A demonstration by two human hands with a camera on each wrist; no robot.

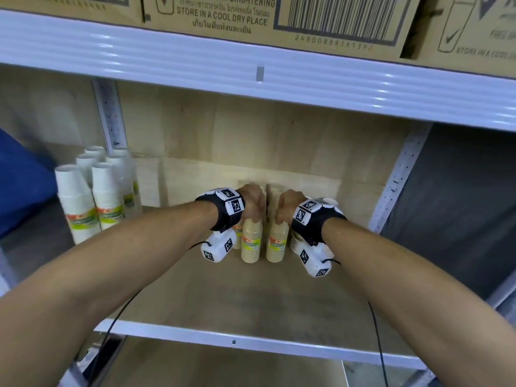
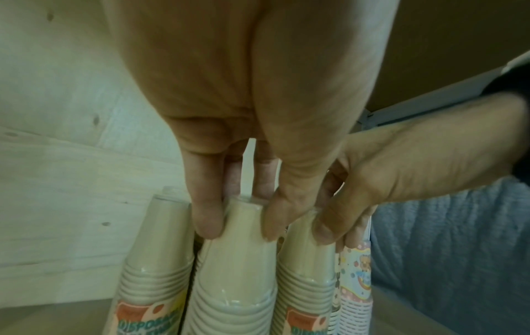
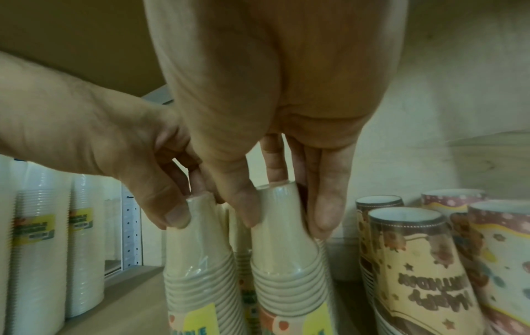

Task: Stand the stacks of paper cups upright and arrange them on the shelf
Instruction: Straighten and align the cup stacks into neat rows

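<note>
Wooden shelf boards framed in white metal fill the view, with printed cardboard boxes on the level above. Near the back of the shelf both hands reach down onto beige stacks of paper cups standing upright in clear wrap. The left hand grips the top of the left beige stack, its thumb and fingers curled round the narrow upper end. The right hand grips the top of the right beige stack the same way, thumb on one side and fingers on the other. The two stacks stand just beside each other, and the two hands nearly touch above them. A third beige stack stands on the outer side of the left fingers, just beside the gripped one. On the outer side of the right fingers stand patterned birthday cup stacks, upright, close to the right beige stack. Well apart, beyond the left fingers and past a perforated upright, white cup stacks stand in a group on the neighbouring bay.
</note>
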